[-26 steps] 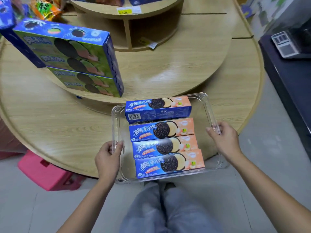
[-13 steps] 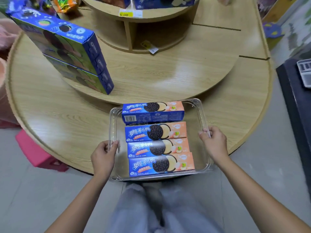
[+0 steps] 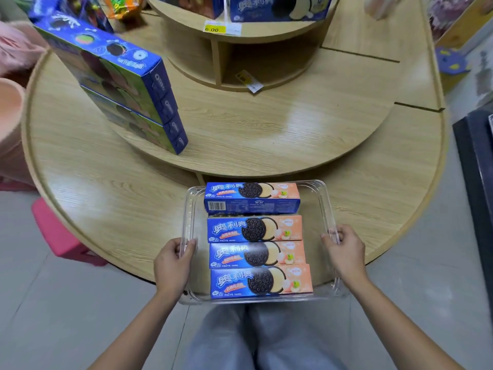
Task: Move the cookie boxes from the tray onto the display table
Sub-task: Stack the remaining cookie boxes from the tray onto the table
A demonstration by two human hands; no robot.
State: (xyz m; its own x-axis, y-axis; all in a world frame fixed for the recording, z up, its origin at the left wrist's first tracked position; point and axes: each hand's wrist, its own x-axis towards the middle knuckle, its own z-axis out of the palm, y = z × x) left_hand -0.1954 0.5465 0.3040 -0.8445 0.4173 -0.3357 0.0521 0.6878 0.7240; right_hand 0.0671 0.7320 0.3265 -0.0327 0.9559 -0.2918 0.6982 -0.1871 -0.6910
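Clear plastic rectangular tray (image 3: 326, 209) sits at 6 o'clock of the view, its far half over the lowest tier of the round light-wood tiered counter (image 3: 266, 129), its near edge overhanging toward the person's legs. Can't tell if it rests on the wood or is carried.

Left hand (image 3: 172, 265) is clamped on the tray's left rim at 9 o'clock, thumb over the top edge, fingers under. Right hand (image 3: 344, 255) is clamped on the right rim at 3 o'clock, same grip.

Four long blue-and-peach cardboard cookie boxes (image 3: 257, 255) lie inside the tray, parallel, long axis left-right, stacked in a column from 12 to 6 o'clock. Near three lie flat, faces up, touching side to side. Far box (image 3: 252, 197) at 12 o'clock sits higher than the rest, barcode side (image 3: 216, 206) facing the camera. All four are in the tray, none on the counter.

Middle tier, at 10 o'clock from the tray: stack of large blue-and-green cookie cartons (image 3: 125, 92), well apart from the tray. Top tier at 12 o'clock: more blue cookie packs (image 3: 277, 8), yellow price tag (image 3: 213, 29) on its front edge. A second tag (image 3: 249, 81) lies loose in the open niche below.

Pink stool (image 3: 58, 236) on the grey tiled floor at 9 o'clock, just beside the counter edge.
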